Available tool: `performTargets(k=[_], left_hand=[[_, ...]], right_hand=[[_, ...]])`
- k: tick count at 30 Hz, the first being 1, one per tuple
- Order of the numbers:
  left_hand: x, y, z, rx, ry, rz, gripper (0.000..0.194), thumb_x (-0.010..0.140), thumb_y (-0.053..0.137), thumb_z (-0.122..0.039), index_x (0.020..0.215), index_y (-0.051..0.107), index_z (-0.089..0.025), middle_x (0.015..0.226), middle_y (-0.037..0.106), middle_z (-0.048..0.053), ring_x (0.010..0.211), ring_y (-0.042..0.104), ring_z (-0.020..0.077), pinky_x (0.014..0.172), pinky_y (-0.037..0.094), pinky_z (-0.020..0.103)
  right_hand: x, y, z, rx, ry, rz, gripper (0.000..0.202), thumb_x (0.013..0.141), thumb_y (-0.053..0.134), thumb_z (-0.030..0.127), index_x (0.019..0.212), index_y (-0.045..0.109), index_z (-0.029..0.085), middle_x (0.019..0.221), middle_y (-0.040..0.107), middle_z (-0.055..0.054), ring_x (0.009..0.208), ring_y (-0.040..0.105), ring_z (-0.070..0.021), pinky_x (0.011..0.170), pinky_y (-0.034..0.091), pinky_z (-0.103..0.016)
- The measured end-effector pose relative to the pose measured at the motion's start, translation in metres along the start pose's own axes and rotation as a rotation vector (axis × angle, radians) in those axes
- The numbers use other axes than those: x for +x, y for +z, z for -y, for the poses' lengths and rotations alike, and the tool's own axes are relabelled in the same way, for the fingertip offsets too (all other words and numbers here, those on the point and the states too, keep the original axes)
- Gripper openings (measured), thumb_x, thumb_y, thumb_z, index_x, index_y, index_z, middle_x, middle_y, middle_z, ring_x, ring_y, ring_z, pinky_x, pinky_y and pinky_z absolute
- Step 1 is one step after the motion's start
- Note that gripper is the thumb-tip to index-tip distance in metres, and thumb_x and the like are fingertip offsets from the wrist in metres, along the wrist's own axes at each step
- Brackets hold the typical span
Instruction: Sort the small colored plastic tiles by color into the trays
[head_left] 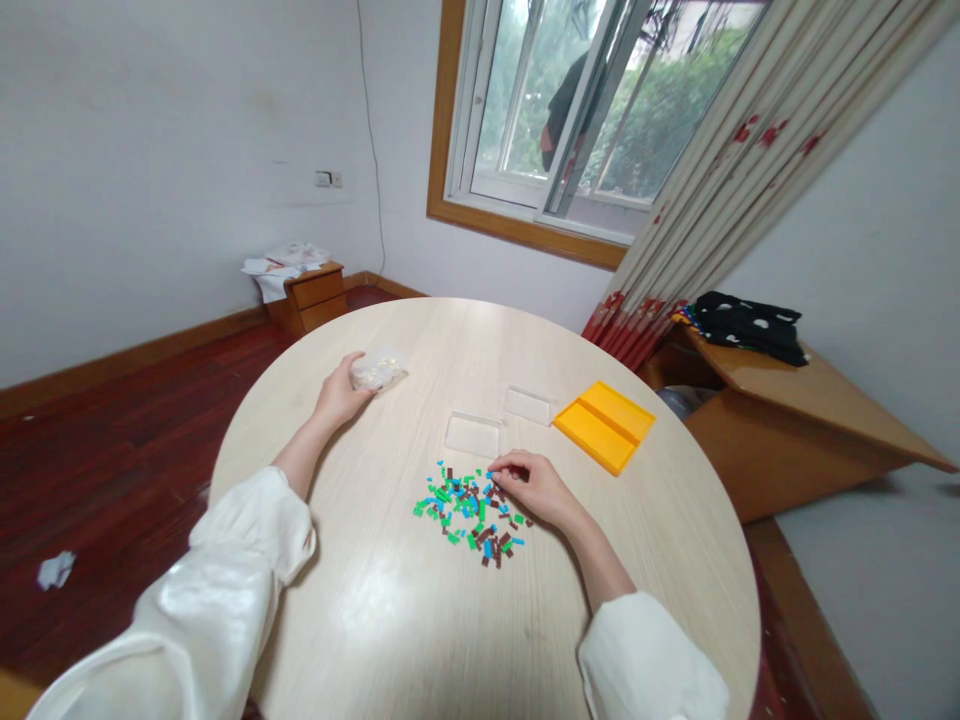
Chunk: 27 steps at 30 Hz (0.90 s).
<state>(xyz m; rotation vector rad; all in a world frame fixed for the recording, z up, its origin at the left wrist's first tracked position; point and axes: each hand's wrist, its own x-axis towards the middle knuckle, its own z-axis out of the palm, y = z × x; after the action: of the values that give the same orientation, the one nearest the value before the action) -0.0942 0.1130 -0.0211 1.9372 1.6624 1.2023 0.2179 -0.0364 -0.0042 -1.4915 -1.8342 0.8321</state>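
Observation:
My left hand [341, 392] reaches far out over the round table [420, 620] and grips a clear plastic bag of small pale pieces [380, 368]. My right hand [534, 485] rests with curled fingers on the right edge of a scattered pile of small green, blue and brown bricks [469, 510]; its fingertips touch the pieces at the pile's upper right. Whether a piece is pinched between them is hidden. Both arms wear white sleeves.
A clear plastic box [473, 435] and its clear lid [529, 405] lie beyond the pile. An open yellow case [604, 424] sits to the right. A wooden desk [795, 400] with dark cloth stands right; a small cabinet [311, 295] is by the wall.

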Motion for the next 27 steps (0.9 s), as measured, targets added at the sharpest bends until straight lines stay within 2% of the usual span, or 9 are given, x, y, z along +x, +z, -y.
performTargets(k=[4, 7, 9, 12, 15, 18, 23, 25, 27], left_hand=[[-0.002, 0.000, -0.013, -0.175, -0.075, -0.002, 0.071, 0.059, 0.070, -0.029, 0.125, 0.048, -0.014, 0.099, 0.062, 0.007, 0.084, 0.060, 0.0201, 0.078, 0.049, 0.032], [-0.007, -0.005, -0.033, -0.444, -0.080, 0.057, 0.078, 0.057, 0.072, -0.031, 0.127, 0.043, -0.011, 0.102, 0.062, 0.009, 0.088, 0.061, 0.0190, 0.080, 0.049, 0.031], [-0.013, -0.011, -0.049, -0.600, -0.046, 0.176, 0.082, 0.056, 0.073, -0.033, 0.129, 0.041, -0.012, 0.106, 0.062, 0.010, 0.093, 0.061, 0.0201, 0.083, 0.049, 0.032], [-0.027, -0.015, -0.074, -0.654, 0.045, 0.406, 0.077, 0.056, 0.076, -0.032, 0.125, 0.046, -0.014, 0.115, 0.060, 0.011, 0.099, 0.059, 0.0221, 0.086, 0.048, 0.035], [-0.044, -0.010, -0.094, -0.610, 0.166, 0.645, 0.067, 0.059, 0.074, -0.026, 0.120, 0.051, -0.016, 0.119, 0.058, 0.012, 0.104, 0.058, 0.0232, 0.091, 0.045, 0.039], [-0.060, -0.002, -0.106, -0.580, 0.261, 0.788, 0.057, 0.063, 0.071, -0.019, 0.118, 0.056, -0.019, 0.125, 0.055, 0.012, 0.111, 0.054, 0.0245, 0.096, 0.043, 0.041], [-0.066, 0.004, -0.109, -0.570, 0.281, 0.798, 0.070, 0.064, 0.069, -0.014, 0.130, 0.046, -0.023, 0.124, 0.055, 0.013, 0.110, 0.055, 0.0240, 0.097, 0.042, 0.043], [-0.060, 0.005, -0.104, -0.603, 0.234, 0.697, 0.077, 0.065, 0.071, -0.017, 0.134, 0.038, -0.022, 0.117, 0.057, 0.012, 0.105, 0.057, 0.0224, 0.096, 0.042, 0.043], [-0.053, 0.005, -0.099, -0.645, 0.175, 0.522, 0.080, 0.064, 0.072, -0.022, 0.135, 0.034, -0.020, 0.114, 0.058, 0.012, 0.105, 0.057, 0.0221, 0.096, 0.042, 0.043]], right_hand=[[0.000, 0.000, -0.001, 0.087, 0.011, -0.062, 0.021, 0.073, 0.058, 0.032, 0.076, 0.069, 0.015, 0.068, 0.064, -0.004, 0.062, 0.054, -0.0146, 0.060, 0.044, -0.028], [0.001, -0.001, 0.004, 0.191, 0.007, -0.194, 0.022, 0.072, 0.059, 0.036, 0.074, 0.067, 0.016, 0.068, 0.064, -0.004, 0.062, 0.054, -0.0149, 0.059, 0.044, -0.028], [0.001, -0.002, 0.010, 0.275, -0.002, -0.261, 0.024, 0.072, 0.061, 0.039, 0.079, 0.067, 0.017, 0.068, 0.062, -0.003, 0.061, 0.053, -0.0144, 0.058, 0.045, -0.028], [-0.001, -0.003, 0.023, 0.524, 0.009, -0.305, 0.042, 0.073, 0.062, 0.048, 0.105, 0.061, 0.020, 0.073, 0.058, -0.001, 0.062, 0.056, -0.0136, 0.054, 0.045, -0.025], [-0.002, -0.001, 0.033, 0.823, 0.085, -0.236, 0.068, 0.072, 0.056, 0.062, 0.129, 0.041, 0.027, 0.088, 0.057, -0.002, 0.068, 0.060, -0.0157, 0.047, 0.047, -0.024], [-0.003, 0.005, 0.036, 0.928, 0.177, -0.125, 0.074, 0.072, 0.055, 0.063, 0.134, 0.032, 0.030, 0.089, 0.057, -0.002, 0.061, 0.059, -0.0145, 0.041, 0.046, -0.023], [-0.001, 0.009, 0.036, 0.885, 0.229, -0.124, 0.059, 0.066, 0.071, 0.038, 0.118, 0.050, 0.022, 0.076, 0.058, 0.002, 0.046, 0.047, -0.0064, 0.035, 0.037, -0.017], [0.001, 0.004, 0.035, 0.925, 0.216, -0.224, 0.051, 0.065, 0.070, 0.036, 0.111, 0.053, 0.020, 0.077, 0.058, 0.001, 0.049, 0.049, -0.0070, 0.034, 0.036, -0.016], [0.002, -0.002, 0.034, 0.937, 0.204, -0.360, 0.046, 0.064, 0.069, 0.034, 0.105, 0.054, 0.020, 0.076, 0.058, 0.002, 0.052, 0.052, -0.0080, 0.034, 0.036, -0.015]])
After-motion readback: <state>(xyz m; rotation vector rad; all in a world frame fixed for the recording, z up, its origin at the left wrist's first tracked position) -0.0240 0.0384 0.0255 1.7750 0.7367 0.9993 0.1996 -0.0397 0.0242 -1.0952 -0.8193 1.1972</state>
